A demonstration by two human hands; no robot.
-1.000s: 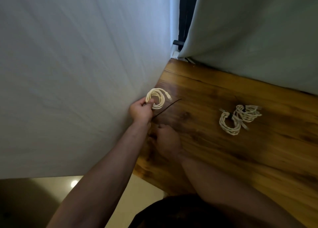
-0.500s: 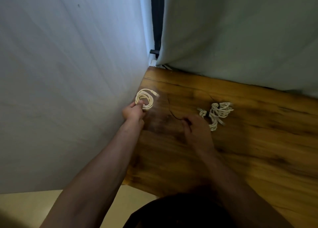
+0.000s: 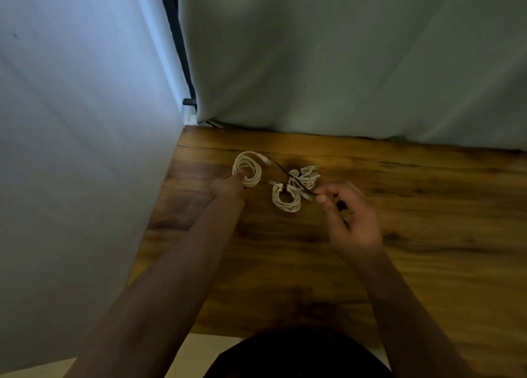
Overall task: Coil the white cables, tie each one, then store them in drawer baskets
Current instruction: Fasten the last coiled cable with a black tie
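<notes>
My left hand point(image 3: 228, 186) grips a coiled white cable point(image 3: 247, 169) just above the far left part of the wooden table point(image 3: 399, 235). My right hand point(image 3: 346, 215) pinches one end of a thin black tie point(image 3: 293, 179) between thumb and forefinger. The tie stretches up and left across two other white cable coils. One tied coil point(image 3: 286, 197) lies flat between my hands, and the second coil point(image 3: 305, 176) lies just behind it.
A white wall point(image 3: 85, 149) runs along the table's left edge. A pale green curtain point(image 3: 342, 64) hangs behind the table's far edge. The table's near edge and a strip of pale floor point(image 3: 199, 349) show at the bottom.
My right hand picked the black tie up from the table and moved right with it. My left hand kept hold of the coil. The camera swung so both tied coils sit between the hands.
</notes>
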